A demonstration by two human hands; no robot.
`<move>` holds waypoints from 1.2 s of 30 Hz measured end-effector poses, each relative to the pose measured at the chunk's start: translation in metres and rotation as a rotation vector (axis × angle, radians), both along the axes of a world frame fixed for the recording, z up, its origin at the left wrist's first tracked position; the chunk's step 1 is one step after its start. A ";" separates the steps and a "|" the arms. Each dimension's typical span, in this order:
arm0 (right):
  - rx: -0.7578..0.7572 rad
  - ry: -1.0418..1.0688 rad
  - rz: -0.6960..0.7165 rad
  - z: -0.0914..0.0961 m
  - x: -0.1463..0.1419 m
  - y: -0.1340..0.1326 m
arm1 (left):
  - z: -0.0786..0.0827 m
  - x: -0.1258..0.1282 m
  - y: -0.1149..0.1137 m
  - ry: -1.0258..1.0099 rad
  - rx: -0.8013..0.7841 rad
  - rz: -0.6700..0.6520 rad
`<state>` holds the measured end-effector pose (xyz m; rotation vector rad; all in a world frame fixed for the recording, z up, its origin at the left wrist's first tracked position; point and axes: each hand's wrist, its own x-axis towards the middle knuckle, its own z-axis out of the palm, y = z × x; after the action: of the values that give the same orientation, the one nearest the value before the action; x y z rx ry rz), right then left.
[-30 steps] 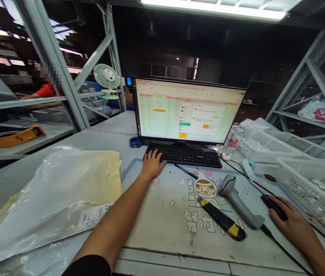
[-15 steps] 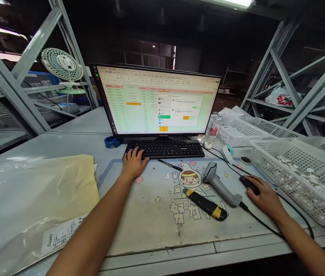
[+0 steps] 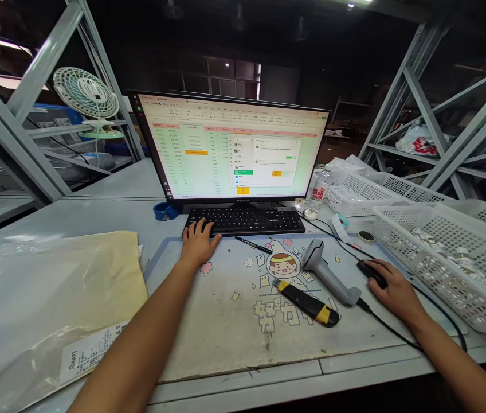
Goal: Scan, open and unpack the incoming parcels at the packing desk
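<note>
My left hand (image 3: 198,245) rests with spread fingers on the left end of the black keyboard (image 3: 247,220). At the right, my right hand (image 3: 391,287) is curled over a black computer mouse (image 3: 372,273) on the desk mat (image 3: 217,321). Behind the keyboard a lit monitor (image 3: 234,155) shows a spreadsheet with a chat window over it. Between my hands lie a grey barcode scanner (image 3: 331,274), a black and yellow utility knife (image 3: 307,303) and a black marker pen (image 3: 253,245).
A clear plastic bag with yellowish contents (image 3: 54,304) covers the desk's left. White baskets (image 3: 436,252) stand at the right, one holding small bottles. A water bottle (image 3: 319,189), blue tape roll (image 3: 166,211) and fan (image 3: 86,94) are farther back, between metal racks.
The view has shifted very slightly. Both hands stay where they were, the left on the keyboard and the right on the mouse.
</note>
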<state>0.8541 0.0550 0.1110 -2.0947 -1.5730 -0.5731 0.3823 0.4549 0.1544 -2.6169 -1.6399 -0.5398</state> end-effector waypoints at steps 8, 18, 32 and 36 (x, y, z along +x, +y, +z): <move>-0.019 0.009 -0.039 0.003 -0.003 -0.001 | 0.001 0.000 -0.001 0.004 -0.017 0.002; -0.013 0.007 -0.037 0.004 -0.005 0.000 | -0.002 -0.001 0.002 -0.009 -0.011 -0.003; -0.003 0.014 -0.052 0.005 -0.008 -0.001 | -0.005 -0.002 0.005 -0.022 0.001 -0.014; -0.002 0.011 -0.070 0.004 -0.008 -0.001 | -0.004 -0.002 0.004 -0.016 -0.005 -0.010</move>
<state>0.8456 0.0540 0.1152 -2.1578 -1.5006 -0.5831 0.3808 0.4590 0.1500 -2.6326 -1.6352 -0.5598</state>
